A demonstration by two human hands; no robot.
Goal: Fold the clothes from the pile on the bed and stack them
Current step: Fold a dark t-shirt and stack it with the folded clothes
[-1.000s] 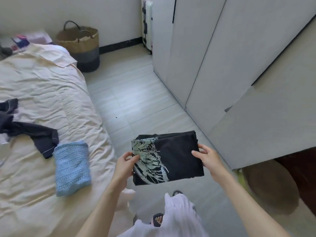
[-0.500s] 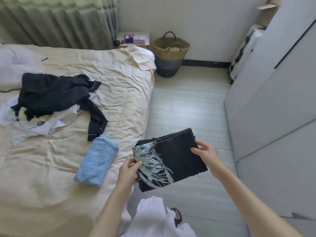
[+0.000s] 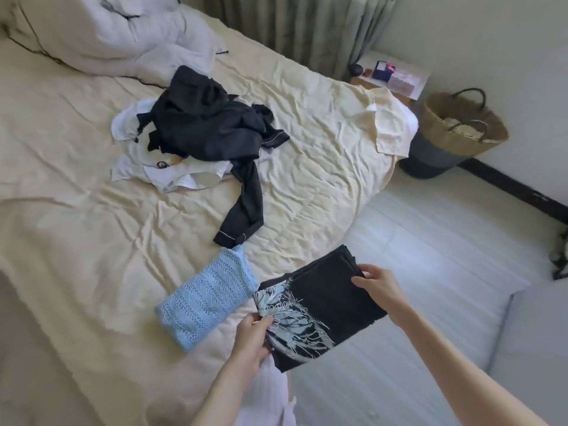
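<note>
A folded black shirt [image 3: 319, 305] with a pale print is held flat above the bed's [image 3: 76, 241] near edge and the floor. The left hand [image 3: 253, 339] pinches its printed end, fingers curled round the cloth; the right hand [image 3: 379, 289] grips the far edge between thumb and fingers. Just beside it on the bed lies a folded blue knit [image 3: 207, 298]. Farther up sits the pile [image 3: 199, 133] of dark and white clothes. A basket [image 3: 455, 133] stands on the floor by the bed's corner.

A woven basket [image 3: 458, 130] stands beside a cluttered nightstand [image 3: 396, 76].
</note>
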